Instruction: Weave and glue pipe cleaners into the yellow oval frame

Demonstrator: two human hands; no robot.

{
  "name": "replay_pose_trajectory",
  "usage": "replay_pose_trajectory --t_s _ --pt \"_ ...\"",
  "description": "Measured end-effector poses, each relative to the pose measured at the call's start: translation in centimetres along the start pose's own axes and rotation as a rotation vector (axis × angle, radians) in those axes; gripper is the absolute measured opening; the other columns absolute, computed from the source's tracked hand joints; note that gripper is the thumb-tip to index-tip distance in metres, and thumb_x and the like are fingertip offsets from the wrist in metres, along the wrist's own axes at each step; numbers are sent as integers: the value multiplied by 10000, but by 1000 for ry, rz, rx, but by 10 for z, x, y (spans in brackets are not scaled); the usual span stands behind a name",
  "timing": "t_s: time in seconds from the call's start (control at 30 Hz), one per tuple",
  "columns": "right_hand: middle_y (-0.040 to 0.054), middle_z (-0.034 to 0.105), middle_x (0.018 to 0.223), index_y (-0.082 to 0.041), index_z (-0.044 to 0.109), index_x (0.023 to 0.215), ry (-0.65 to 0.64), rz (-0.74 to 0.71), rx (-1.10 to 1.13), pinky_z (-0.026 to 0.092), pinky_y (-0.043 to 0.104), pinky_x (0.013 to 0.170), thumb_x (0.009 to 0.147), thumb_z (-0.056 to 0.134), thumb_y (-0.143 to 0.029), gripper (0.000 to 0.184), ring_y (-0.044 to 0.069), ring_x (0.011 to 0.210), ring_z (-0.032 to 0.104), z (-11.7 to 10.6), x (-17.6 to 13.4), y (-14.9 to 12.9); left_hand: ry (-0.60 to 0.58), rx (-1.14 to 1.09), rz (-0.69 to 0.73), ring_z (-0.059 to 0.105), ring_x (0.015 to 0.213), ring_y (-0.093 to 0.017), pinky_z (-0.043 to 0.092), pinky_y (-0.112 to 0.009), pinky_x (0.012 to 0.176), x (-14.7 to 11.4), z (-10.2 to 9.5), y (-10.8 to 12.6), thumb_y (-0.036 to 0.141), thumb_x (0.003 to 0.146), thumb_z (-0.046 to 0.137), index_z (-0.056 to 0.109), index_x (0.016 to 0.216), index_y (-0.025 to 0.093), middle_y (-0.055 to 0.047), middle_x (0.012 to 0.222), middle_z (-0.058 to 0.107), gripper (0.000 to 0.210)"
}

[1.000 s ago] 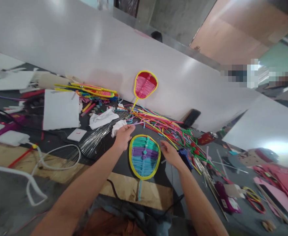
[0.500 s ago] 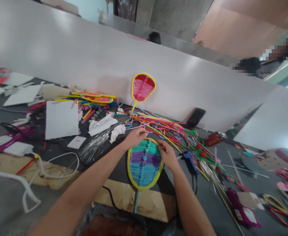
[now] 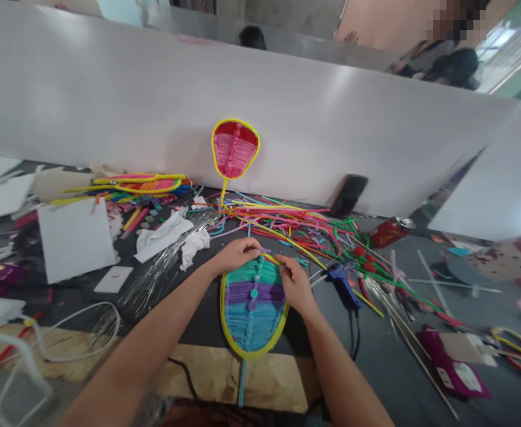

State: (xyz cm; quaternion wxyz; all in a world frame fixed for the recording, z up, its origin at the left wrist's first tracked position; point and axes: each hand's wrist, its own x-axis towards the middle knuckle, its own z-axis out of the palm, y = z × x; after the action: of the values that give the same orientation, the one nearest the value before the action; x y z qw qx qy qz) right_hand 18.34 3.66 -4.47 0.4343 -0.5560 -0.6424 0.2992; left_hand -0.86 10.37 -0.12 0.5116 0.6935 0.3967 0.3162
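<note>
A yellow-rimmed, teal, purple and blue paddle shape (image 3: 252, 326) sits at the dark table's (image 3: 378, 356) near edge. The left hand (image 3: 238, 256) pinches a purple strip (image 3: 264, 250) by its top; the right hand's (image 3: 296, 284) bent fingers meet the rim—grip unclear—near a blue glue gun (image 3: 343, 286).

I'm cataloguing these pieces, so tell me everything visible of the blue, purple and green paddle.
The paddle is rounded, with a fuzzy yellow rim. Green rows fill its top, purple its middle, blue its bottom. Small round pieces line the center. A light blue stem points toward the person. It seems to lie on the dark table, stem over a wooden strip. The right grip appears to touch its upper right edge; whether the left grip touches it is unclear.
</note>
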Motion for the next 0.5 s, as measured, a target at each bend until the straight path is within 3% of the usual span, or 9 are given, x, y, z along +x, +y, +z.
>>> replay_pose_trajectory --t_s 0.37,0.43,0.5 --pt "108 647 1046 -179 612 1056 24 -6 -45 464 376 913 890 394 -227 278 202 1002 605 4 0 1 -15 -14 -45 592 740 -196 434 -265 675 0 -1 4 340 697 631 690 789 212 -32 800 700 168" --pt "113 644 1061 -172 600 1071 31 -16 -65 463 372 917 897 382 -231 285 199 1014 602 6 2 1 27 -45 -60 598 761 -202 441 -273 692 0 -6 9 340 686 644 684 775 208 -41 839 704 165" --pt "113 639 1076 -172 589 1093 36 -29 -97 462 372 917 907 361 -232 300 196 1018 596 7 5 2 149 -78 -70 591 751 -195 436 -271 697 -2 -12 12 337 659 675 676 740 205 -33 816 696 155"
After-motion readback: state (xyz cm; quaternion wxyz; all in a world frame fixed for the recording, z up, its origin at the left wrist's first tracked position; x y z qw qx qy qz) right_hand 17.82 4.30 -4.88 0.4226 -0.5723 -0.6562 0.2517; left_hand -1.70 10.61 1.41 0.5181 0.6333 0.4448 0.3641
